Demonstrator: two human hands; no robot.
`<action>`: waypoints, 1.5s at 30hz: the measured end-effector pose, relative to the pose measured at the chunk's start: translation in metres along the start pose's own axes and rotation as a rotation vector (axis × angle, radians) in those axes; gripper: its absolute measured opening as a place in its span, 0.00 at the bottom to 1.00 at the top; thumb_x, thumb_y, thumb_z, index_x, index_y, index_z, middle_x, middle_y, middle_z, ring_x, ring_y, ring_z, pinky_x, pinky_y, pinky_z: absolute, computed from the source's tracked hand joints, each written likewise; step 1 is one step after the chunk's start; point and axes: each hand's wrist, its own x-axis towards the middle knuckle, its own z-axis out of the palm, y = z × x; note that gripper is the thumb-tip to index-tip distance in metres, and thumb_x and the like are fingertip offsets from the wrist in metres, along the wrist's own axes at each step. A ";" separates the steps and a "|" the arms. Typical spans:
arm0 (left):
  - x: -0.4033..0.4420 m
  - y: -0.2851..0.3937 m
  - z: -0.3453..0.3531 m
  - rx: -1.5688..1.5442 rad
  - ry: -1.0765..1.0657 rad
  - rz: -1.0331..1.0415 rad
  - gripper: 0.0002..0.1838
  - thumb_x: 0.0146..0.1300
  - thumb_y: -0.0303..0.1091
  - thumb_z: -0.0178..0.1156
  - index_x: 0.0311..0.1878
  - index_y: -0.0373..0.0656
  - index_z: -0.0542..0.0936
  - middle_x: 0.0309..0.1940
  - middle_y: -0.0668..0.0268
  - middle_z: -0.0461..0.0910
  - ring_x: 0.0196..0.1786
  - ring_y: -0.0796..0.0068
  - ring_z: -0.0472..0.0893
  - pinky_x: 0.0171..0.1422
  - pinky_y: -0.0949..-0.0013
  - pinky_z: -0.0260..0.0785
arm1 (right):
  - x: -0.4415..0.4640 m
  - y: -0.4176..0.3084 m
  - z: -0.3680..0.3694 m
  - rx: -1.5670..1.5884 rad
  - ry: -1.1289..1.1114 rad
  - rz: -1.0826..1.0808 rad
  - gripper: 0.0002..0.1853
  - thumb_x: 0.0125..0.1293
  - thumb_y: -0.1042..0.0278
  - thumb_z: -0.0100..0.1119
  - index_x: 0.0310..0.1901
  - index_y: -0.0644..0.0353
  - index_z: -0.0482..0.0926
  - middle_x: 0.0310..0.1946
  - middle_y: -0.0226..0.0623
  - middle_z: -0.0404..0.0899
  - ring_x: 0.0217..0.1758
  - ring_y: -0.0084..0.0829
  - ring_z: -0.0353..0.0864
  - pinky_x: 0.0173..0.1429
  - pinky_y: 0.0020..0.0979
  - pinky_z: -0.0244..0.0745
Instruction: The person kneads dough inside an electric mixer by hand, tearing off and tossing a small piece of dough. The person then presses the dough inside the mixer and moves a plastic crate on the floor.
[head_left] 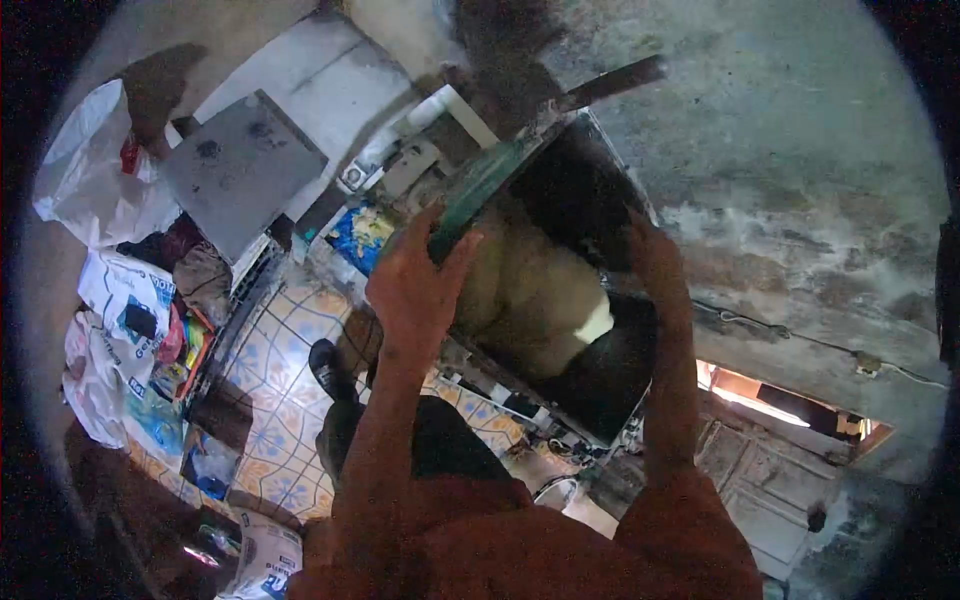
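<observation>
A large dark frame or box with a brownish, cloudy panel stands in front of me, tilted in the view. My left hand grips its green upper-left edge, with the thumb apart from the fingers. On the right side, my right hand is at the dark edge; its fingertips are dim and partly lost against the black surface. A bright reflection shows low on the panel, between my hands. A blue and yellow packet lies just left of my left hand.
A grey square board sits at upper left beside white plastic bags. Patterned floor tiles show around a dark shoe. A stained wall with a cable rises at right, above a wooden door.
</observation>
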 end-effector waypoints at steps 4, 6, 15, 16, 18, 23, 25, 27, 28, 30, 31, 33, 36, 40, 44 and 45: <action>0.004 0.003 -0.003 -0.080 -0.014 -0.091 0.28 0.55 0.54 0.68 0.53 0.46 0.79 0.39 0.56 0.84 0.42 0.56 0.85 0.45 0.58 0.76 | 0.104 0.080 0.152 -0.108 -0.008 -0.072 0.18 0.68 0.65 0.50 0.57 0.61 0.75 0.52 0.51 0.78 0.54 0.49 0.79 0.55 0.44 0.75; -0.002 0.002 -0.003 -0.166 -0.043 -0.124 0.29 0.55 0.55 0.68 0.55 0.47 0.79 0.40 0.57 0.85 0.44 0.57 0.85 0.49 0.58 0.76 | 0.125 0.080 0.199 -0.142 0.015 -0.119 0.18 0.68 0.66 0.50 0.57 0.61 0.75 0.54 0.51 0.77 0.55 0.49 0.78 0.56 0.44 0.74; 0.002 0.001 0.001 -0.102 0.058 -0.036 0.26 0.53 0.51 0.71 0.51 0.46 0.81 0.36 0.56 0.84 0.39 0.58 0.85 0.41 0.60 0.76 | 0.011 -0.031 -0.019 -0.317 -0.312 0.237 0.20 0.66 0.59 0.55 0.58 0.54 0.75 0.52 0.46 0.79 0.52 0.48 0.80 0.55 0.48 0.74; 0.001 0.005 -0.003 -0.113 -0.008 -0.097 0.27 0.53 0.53 0.70 0.52 0.46 0.81 0.36 0.56 0.84 0.38 0.57 0.85 0.41 0.61 0.76 | 0.025 0.053 0.048 -0.293 -0.244 0.074 0.19 0.66 0.59 0.55 0.57 0.54 0.75 0.51 0.46 0.80 0.51 0.49 0.80 0.55 0.48 0.74; 0.003 0.008 -0.009 -0.117 -0.032 -0.148 0.28 0.54 0.54 0.70 0.53 0.47 0.80 0.36 0.57 0.84 0.38 0.57 0.85 0.41 0.61 0.76 | 0.052 0.210 0.175 -0.282 -0.102 -0.260 0.18 0.66 0.60 0.55 0.55 0.54 0.77 0.50 0.46 0.80 0.51 0.50 0.81 0.54 0.48 0.74; -0.001 0.004 -0.003 -0.118 -0.061 -0.166 0.25 0.55 0.49 0.71 0.53 0.47 0.80 0.42 0.58 0.85 0.44 0.62 0.85 0.49 0.64 0.75 | -0.017 0.108 0.014 -0.213 -0.233 -0.035 0.15 0.67 0.64 0.51 0.51 0.59 0.78 0.46 0.51 0.81 0.50 0.53 0.80 0.54 0.47 0.74; 0.001 0.005 -0.002 -0.179 0.019 -0.087 0.24 0.55 0.45 0.71 0.53 0.46 0.80 0.40 0.57 0.85 0.43 0.63 0.85 0.49 0.64 0.75 | -0.047 0.104 -0.025 -0.194 -0.215 -0.011 0.15 0.67 0.65 0.50 0.51 0.60 0.78 0.42 0.53 0.82 0.45 0.54 0.82 0.49 0.48 0.76; 0.005 0.005 -0.003 -0.200 0.002 -0.112 0.25 0.55 0.46 0.71 0.53 0.46 0.80 0.40 0.57 0.85 0.43 0.62 0.85 0.49 0.64 0.75 | -0.047 0.118 -0.007 -0.126 -0.182 -0.010 0.15 0.68 0.64 0.49 0.51 0.61 0.78 0.41 0.53 0.82 0.44 0.54 0.82 0.47 0.48 0.77; 0.001 0.007 -0.004 -0.218 -0.015 -0.138 0.25 0.55 0.47 0.71 0.53 0.46 0.80 0.39 0.57 0.85 0.43 0.61 0.85 0.49 0.63 0.75 | -0.041 0.146 0.035 -0.333 -0.213 0.087 0.16 0.68 0.63 0.49 0.52 0.62 0.77 0.40 0.53 0.82 0.43 0.54 0.82 0.45 0.49 0.77; 0.000 0.012 -0.009 -0.130 -0.063 -0.168 0.25 0.55 0.48 0.70 0.53 0.46 0.80 0.39 0.57 0.85 0.44 0.60 0.85 0.49 0.63 0.75 | -0.030 0.186 0.088 -0.529 -0.218 0.156 0.17 0.69 0.63 0.49 0.53 0.62 0.76 0.39 0.54 0.82 0.43 0.54 0.82 0.43 0.49 0.77; 0.003 0.014 -0.013 -0.046 -0.113 -0.205 0.26 0.55 0.49 0.70 0.54 0.46 0.80 0.40 0.57 0.85 0.45 0.59 0.85 0.50 0.62 0.75 | -0.028 0.211 0.099 -0.517 -0.278 0.131 0.18 0.68 0.62 0.50 0.54 0.62 0.76 0.39 0.53 0.82 0.41 0.54 0.82 0.43 0.50 0.77; 0.004 0.012 -0.014 -0.033 -0.092 -0.200 0.27 0.55 0.51 0.70 0.54 0.46 0.80 0.40 0.57 0.85 0.45 0.59 0.84 0.51 0.62 0.74 | -0.045 0.203 0.078 -0.506 -0.351 0.117 0.19 0.67 0.62 0.51 0.55 0.61 0.75 0.39 0.52 0.82 0.40 0.55 0.82 0.43 0.51 0.77; 0.002 0.012 -0.008 -0.110 -0.124 -0.225 0.27 0.54 0.49 0.70 0.55 0.47 0.79 0.42 0.58 0.85 0.46 0.60 0.84 0.54 0.64 0.73 | -0.074 0.132 0.009 -0.205 -0.178 0.132 0.20 0.64 0.61 0.54 0.56 0.59 0.76 0.39 0.51 0.82 0.39 0.55 0.82 0.41 0.50 0.77; 0.002 0.009 -0.003 -0.199 -0.078 -0.226 0.25 0.54 0.43 0.72 0.55 0.46 0.79 0.42 0.58 0.85 0.46 0.64 0.84 0.54 0.65 0.73 | -0.039 0.218 0.156 -0.431 -0.068 -0.045 0.19 0.65 0.61 0.54 0.56 0.56 0.76 0.44 0.51 0.81 0.43 0.52 0.82 0.45 0.50 0.76; 0.006 0.008 -0.008 -0.119 -0.052 -0.187 0.24 0.55 0.41 0.72 0.54 0.45 0.80 0.41 0.59 0.85 0.45 0.66 0.84 0.53 0.65 0.73 | -0.060 0.315 0.267 -0.988 0.541 -0.626 0.18 0.67 0.61 0.52 0.57 0.56 0.76 0.47 0.52 0.80 0.43 0.51 0.81 0.45 0.51 0.76; 0.004 0.009 -0.006 -0.054 -0.048 -0.136 0.24 0.55 0.41 0.72 0.54 0.45 0.80 0.41 0.59 0.85 0.45 0.66 0.84 0.53 0.65 0.74 | -0.074 0.267 0.197 -0.691 0.193 -0.291 0.19 0.69 0.59 0.49 0.57 0.56 0.76 0.43 0.53 0.80 0.43 0.49 0.82 0.45 0.49 0.76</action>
